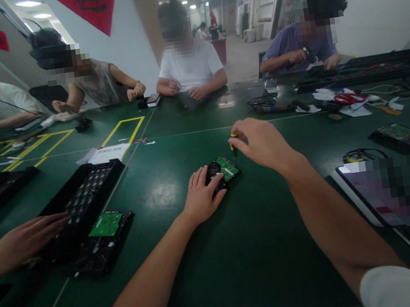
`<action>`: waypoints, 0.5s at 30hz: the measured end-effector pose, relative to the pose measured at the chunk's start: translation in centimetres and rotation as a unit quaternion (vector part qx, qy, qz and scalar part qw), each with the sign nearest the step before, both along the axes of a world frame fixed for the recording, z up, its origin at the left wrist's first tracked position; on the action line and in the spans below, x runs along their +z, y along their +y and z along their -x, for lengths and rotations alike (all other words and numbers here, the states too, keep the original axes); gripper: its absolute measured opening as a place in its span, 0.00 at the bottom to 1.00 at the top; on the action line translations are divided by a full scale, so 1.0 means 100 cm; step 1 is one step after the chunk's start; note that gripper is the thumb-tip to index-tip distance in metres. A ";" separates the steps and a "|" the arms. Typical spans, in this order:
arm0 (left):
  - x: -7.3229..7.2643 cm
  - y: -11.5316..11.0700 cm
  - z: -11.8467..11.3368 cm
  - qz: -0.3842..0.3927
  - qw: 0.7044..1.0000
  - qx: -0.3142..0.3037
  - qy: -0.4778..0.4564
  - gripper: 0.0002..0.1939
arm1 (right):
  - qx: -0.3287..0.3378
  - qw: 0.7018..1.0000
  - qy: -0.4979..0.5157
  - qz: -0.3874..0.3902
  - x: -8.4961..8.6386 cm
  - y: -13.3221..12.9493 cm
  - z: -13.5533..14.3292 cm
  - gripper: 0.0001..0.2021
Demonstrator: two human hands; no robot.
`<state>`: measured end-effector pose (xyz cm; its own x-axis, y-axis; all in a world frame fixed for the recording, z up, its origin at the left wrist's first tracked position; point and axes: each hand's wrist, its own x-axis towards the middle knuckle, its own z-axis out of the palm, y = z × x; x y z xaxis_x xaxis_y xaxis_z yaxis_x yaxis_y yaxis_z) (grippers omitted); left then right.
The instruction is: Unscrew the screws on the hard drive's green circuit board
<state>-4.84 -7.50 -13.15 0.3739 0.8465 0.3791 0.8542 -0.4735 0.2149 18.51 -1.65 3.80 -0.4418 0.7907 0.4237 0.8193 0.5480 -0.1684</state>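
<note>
A hard drive [230,168] lies on the green table with its green circuit board facing up. My left hand [203,194] rests flat over its near left end, fingers spread, pressing on the dark casing. In my right hand [258,141] a small yellow and black screwdriver [233,148] is pinched upright between thumb and fingers. Its tip points down at the right edge of the circuit board; whether it sits in a screw I cannot make out.
A co-worker's hand [30,241] reaches from the left to a long black tray [91,189]. Beside it lies another hard drive in a black frame [105,241]. A tablet [375,195] and cables [365,154] lie at right. Several people sit across the table.
</note>
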 end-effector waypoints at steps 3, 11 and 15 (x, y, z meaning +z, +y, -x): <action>0.000 0.000 0.000 0.000 1.000 0.001 0.002 0.27 | 0.000 1.000 -0.014 -0.002 -0.001 0.001 -0.001 0.05; 0.000 0.000 0.000 0.001 1.000 0.003 -0.002 0.27 | 0.020 0.999 0.034 0.020 -0.001 0.002 -0.002 0.04; 0.001 0.000 0.000 0.004 1.000 0.001 -0.004 0.27 | 0.018 0.999 0.024 0.016 0.001 0.001 -0.002 0.02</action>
